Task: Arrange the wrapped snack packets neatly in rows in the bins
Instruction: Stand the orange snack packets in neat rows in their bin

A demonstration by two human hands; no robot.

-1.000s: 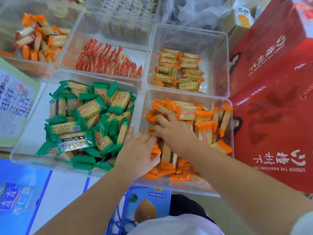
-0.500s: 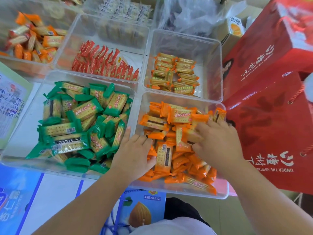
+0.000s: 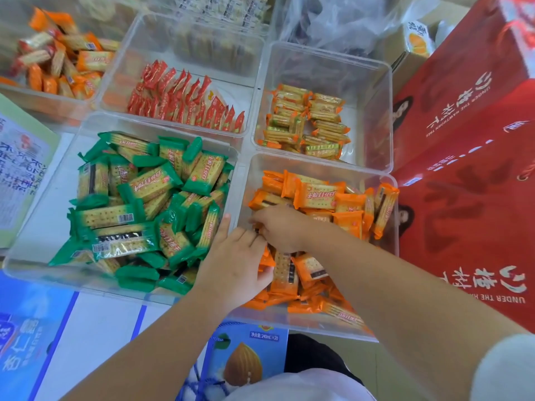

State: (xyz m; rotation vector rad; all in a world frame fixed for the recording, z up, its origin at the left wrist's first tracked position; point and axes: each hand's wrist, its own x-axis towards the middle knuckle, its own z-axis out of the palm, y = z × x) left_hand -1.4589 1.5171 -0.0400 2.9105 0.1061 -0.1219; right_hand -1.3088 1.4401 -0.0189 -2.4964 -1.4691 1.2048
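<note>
A heap of orange-wrapped cracker packets point(image 3: 318, 195) fills the clear near-right bin point(image 3: 318, 164). My left hand point(image 3: 234, 261) lies at that bin's left wall with its fingers straight, and its thumb side rests against upright orange packets point(image 3: 285, 273). Just beyond it, my right hand point(image 3: 282, 230) reaches across to the bin's left side. Its fingers curl down over an orange packet, which is mostly hidden beneath them. Green-wrapped packets point(image 3: 150, 186) lie jumbled in the near-left bin point(image 3: 43, 227).
Behind are bins of red packets point(image 3: 179, 96) standing in a row, gold packets point(image 3: 307, 123) and mixed orange packets point(image 3: 63, 68). Tall red gift boxes point(image 3: 469, 169) crowd the right side. A blue almond-drink carton point(image 3: 243, 360) sits below the bins.
My right hand has swung from the orange bin's right side back to its left side, beside my left hand. The left hand has stayed at the bin's left wall.
</note>
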